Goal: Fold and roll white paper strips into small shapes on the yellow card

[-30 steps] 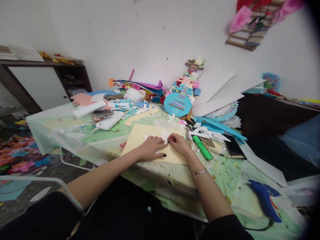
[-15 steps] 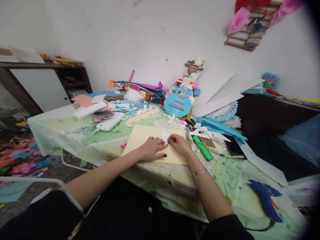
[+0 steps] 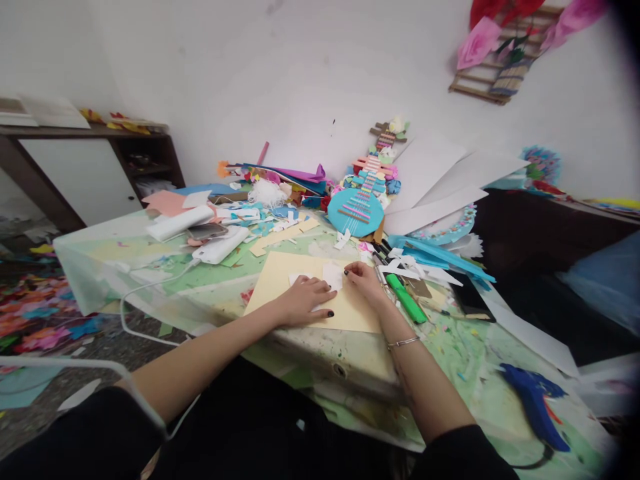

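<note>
A cream sheet of card [image 3: 280, 277] lies on the green table [image 3: 210, 280] before me. On it sits a small white paper piece [image 3: 332, 274]. My left hand [image 3: 305, 300] lies flat on the card, fingers spread, pressing the paper's near part down. My right hand [image 3: 366, 281] is curled, its fingertips pinching the right edge of the white piece. A thin bracelet [image 3: 403, 343] circles my right wrist.
A green marker [image 3: 406, 299], scissors and paper scraps lie right of the card. A blue glue gun [image 3: 533, 403] rests at the near right. A white power bank [image 3: 220, 245] with cable sits left. A blue paper guitar [image 3: 356, 210] and white sheets lean at the back.
My right hand has shifted slightly up and away along the white paper's edge. The left hand stays pressed on the card. The view has drifted a little.
</note>
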The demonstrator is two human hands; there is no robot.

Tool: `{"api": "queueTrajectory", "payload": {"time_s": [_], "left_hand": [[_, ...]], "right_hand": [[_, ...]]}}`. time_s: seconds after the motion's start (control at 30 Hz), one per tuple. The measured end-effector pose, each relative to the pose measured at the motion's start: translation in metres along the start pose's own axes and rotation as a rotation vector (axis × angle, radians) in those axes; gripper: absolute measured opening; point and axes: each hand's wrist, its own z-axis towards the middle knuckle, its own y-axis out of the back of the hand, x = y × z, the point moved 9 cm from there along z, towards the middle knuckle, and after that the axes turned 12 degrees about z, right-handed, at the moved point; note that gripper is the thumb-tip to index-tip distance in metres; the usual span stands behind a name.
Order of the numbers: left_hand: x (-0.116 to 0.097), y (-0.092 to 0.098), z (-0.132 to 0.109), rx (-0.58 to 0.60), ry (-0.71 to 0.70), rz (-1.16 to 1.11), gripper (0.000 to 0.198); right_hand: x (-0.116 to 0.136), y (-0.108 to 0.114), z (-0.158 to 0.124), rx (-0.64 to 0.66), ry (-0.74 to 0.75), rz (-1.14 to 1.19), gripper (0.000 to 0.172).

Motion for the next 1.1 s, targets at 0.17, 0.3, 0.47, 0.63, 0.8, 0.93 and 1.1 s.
{"api": "queueTrajectory", "payload": {"time_s": [0.17, 0.3, 0.47, 0.63, 0.8, 0.93, 1.1], "left_hand": [[-0.001, 0.003, -0.001, -0.034, -0.002, -0.027, 0.042], [-0.003, 0.005, -0.002, -0.070, -0.008, -0.044, 0.037], [-0.001, 0.010, -0.003, -0.131, 0.009, -0.066, 0.031], [0.012, 0.009, -0.004, -0.177, 0.136, -0.072, 0.020], [0.019, 0.006, -0.005, -0.227, 0.185, -0.051, 0.014], [0.019, 0.008, -0.006, -0.288, 0.172, -0.059, 0.016], [0.018, 0.007, -0.006, -0.305, 0.158, -0.067, 0.018]], "right_hand": [[-0.011, 0.016, 0.025, -0.139, -0.079, -0.115, 0.022], [-0.011, 0.013, 0.049, -0.151, -0.090, -0.242, 0.015], [-0.008, -0.005, 0.061, -0.066, -0.068, -0.308, 0.012], [-0.008, -0.006, 0.049, -0.005, -0.057, -0.310, 0.013], [-0.006, -0.002, 0.039, 0.060, -0.014, -0.285, 0.022], [-0.003, -0.004, 0.036, 0.079, 0.010, -0.270, 0.021], [0.001, -0.006, 0.034, 0.007, -0.005, -0.345, 0.010]]}}
